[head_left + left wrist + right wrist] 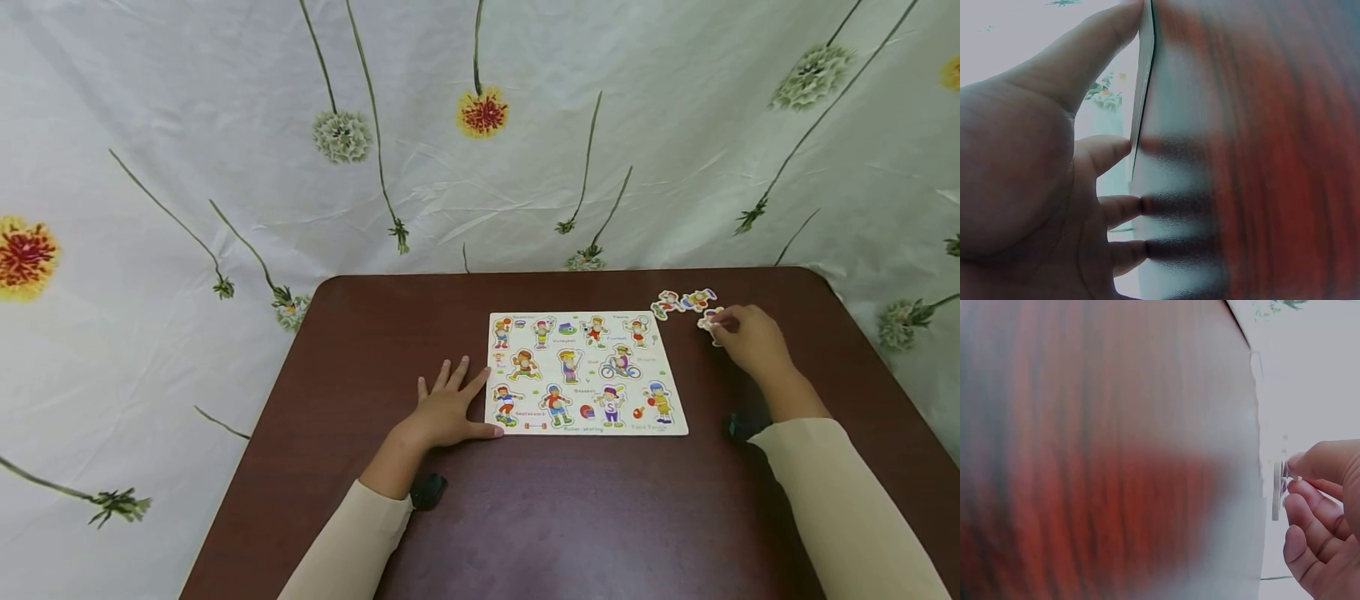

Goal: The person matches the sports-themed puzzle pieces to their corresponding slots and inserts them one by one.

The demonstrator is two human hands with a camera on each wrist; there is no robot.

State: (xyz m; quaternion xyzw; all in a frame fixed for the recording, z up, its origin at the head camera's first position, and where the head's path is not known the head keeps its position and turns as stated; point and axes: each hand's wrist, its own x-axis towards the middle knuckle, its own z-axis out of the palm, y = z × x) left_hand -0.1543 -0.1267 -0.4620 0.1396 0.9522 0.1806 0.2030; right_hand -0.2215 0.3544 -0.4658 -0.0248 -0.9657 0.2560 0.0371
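Observation:
A white puzzle board (pixel 543 375) printed with children playing sports lies flat on the table. My left hand (pixel 447 411) is spread at its left side, thumb and index fingertip touching the board's edge; the left wrist view shows the thumb (pixel 1094 53) against that edge. To the right of the board, my right hand (pixel 753 342) pinches a small figure-shaped puzzle piece (pixel 707 322) between thumb and fingers. The right wrist view shows this piece (pixel 1277 490) edge-on, its picture hidden. Two more loose pieces, one (pixel 666 305) left of the other (pixel 698 300), lie beyond the board's upper right corner.
The dark brown table (pixel 585 517) has rounded far corners. A pale cloth (pixel 525 192) with printed flowers hangs behind it and down its left side. Small black devices sit at both wrists, one (pixel 429 492) by the left cuff, another (pixel 742 427) by the right.

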